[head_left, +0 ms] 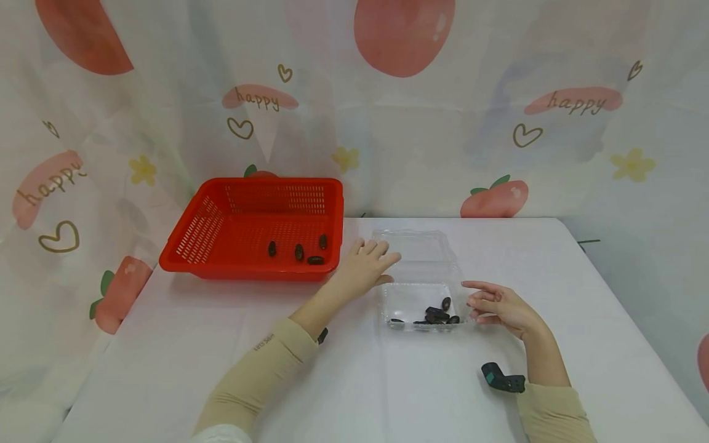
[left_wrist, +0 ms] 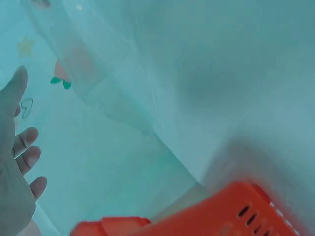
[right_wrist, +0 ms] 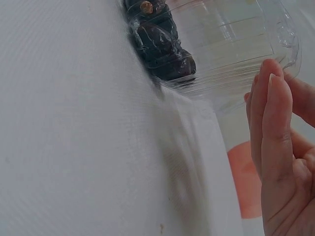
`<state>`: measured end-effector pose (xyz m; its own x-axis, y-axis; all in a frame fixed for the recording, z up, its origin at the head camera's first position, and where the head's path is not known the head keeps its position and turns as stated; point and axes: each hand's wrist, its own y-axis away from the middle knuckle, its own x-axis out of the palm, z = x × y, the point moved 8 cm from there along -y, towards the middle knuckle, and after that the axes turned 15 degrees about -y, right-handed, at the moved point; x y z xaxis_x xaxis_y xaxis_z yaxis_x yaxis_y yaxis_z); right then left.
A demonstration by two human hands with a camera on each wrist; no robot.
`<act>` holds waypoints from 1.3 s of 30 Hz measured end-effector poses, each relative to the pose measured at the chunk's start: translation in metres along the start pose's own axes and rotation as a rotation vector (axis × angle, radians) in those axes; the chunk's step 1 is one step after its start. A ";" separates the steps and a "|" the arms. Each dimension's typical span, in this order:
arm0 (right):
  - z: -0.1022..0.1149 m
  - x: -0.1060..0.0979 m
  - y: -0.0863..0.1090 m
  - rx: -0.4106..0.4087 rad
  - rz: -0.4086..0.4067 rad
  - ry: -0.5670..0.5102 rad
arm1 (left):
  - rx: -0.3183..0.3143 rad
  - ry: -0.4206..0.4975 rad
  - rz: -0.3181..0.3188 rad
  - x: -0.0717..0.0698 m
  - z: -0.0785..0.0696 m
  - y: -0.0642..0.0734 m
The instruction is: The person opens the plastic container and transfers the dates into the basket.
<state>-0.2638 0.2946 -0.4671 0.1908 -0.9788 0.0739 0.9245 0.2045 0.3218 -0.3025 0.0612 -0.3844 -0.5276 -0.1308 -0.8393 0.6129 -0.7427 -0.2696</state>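
Note:
A clear plastic clamshell box (head_left: pixel 410 298) sits on the table with its lid (head_left: pixel 418 246) folded back. Several dark, wrinkled dates (head_left: pixel 437 314) lie along its near side; the right wrist view shows these dates (right_wrist: pixel 157 42) through the wall. My left hand (head_left: pixel 362 267) hovers at the box's left, by the hinge, fingers spread and holding nothing. In the left wrist view the same hand (left_wrist: pixel 17 162) is at the left edge. My right hand (head_left: pixel 501 306) is beside the box's right wall, fingers loosely extended; whether they touch it I cannot tell.
A red plastic basket (head_left: pixel 249 274) with several dates (head_left: pixel 299 252) stands at the back left, close to my left forearm. A white cloth covers the table (head_left: pixel 332 381). Behind it hangs a printed curtain (head_left: pixel 410 135). A black device (head_left: pixel 501 378) is at my right wrist.

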 end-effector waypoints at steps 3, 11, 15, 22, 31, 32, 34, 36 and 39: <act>0.000 0.000 0.000 0.000 0.002 -0.004 | 0.067 -0.018 0.026 0.002 -0.017 0.000; 0.001 0.001 0.000 -0.002 0.007 -0.016 | 0.199 -0.050 0.092 0.009 -0.049 -0.001; 0.001 0.001 0.000 -0.003 0.007 -0.016 | 0.234 -0.088 0.103 0.010 -0.058 -0.002; -0.001 -0.001 -0.001 -0.011 0.009 -0.027 | 0.269 -0.122 0.179 0.014 -0.066 -0.003; -0.002 -0.001 -0.002 -0.011 0.012 -0.024 | 0.300 -0.153 0.221 0.018 -0.075 -0.008; -0.002 -0.001 -0.002 -0.010 0.008 -0.023 | 0.304 -0.160 0.232 0.019 -0.076 -0.008; -0.002 -0.001 -0.002 -0.010 0.007 -0.019 | 0.311 -0.174 0.249 0.021 -0.077 -0.009; -0.002 -0.001 -0.002 -0.008 0.003 -0.019 | 0.312 -0.181 0.265 0.022 -0.078 -0.009; -0.002 -0.001 -0.002 -0.009 0.009 -0.020 | 0.317 -0.195 0.281 0.023 -0.078 -0.010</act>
<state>-0.2652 0.2949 -0.4699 0.1926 -0.9766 0.0954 0.9255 0.2131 0.3130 -0.2745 0.1167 -0.4379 -0.4864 -0.4540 -0.7465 0.5538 -0.8211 0.1386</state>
